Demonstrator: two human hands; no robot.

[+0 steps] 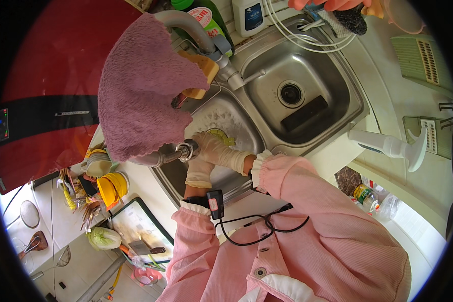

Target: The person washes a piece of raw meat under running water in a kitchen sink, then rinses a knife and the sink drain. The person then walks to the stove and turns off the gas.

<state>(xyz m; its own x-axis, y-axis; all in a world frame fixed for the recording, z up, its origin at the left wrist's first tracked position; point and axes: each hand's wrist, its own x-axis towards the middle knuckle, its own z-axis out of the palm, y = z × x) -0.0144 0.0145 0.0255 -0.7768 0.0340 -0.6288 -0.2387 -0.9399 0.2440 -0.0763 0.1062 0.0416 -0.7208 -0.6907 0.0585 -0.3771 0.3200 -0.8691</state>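
Both of my hands wear thin cream-coloured gloves and meet over the left sink basin [236,113], right by the metal faucet nozzle [189,149]. My right hand [216,148] overlaps my left hand [201,169], and the nozzle hides part of the fingers. Whether anything lies between the hands cannot be made out. Just beyond them, a yellow-green drain strainer [222,136] shows on the basin floor. A purple fleecy towel [143,87] drapes over the faucet's curved grey pipe [190,26]. Behind the towel, a yellow sponge [208,71] sits in a wire holder.
The right basin [264,75] holds a dark rectangular block [304,113] near its drain. A white spray bottle [385,143] lies at the counter's right. On the left are a cutting board [143,222], a cleaver [140,248], a cabbage [104,238] and yellow bowls [111,187].
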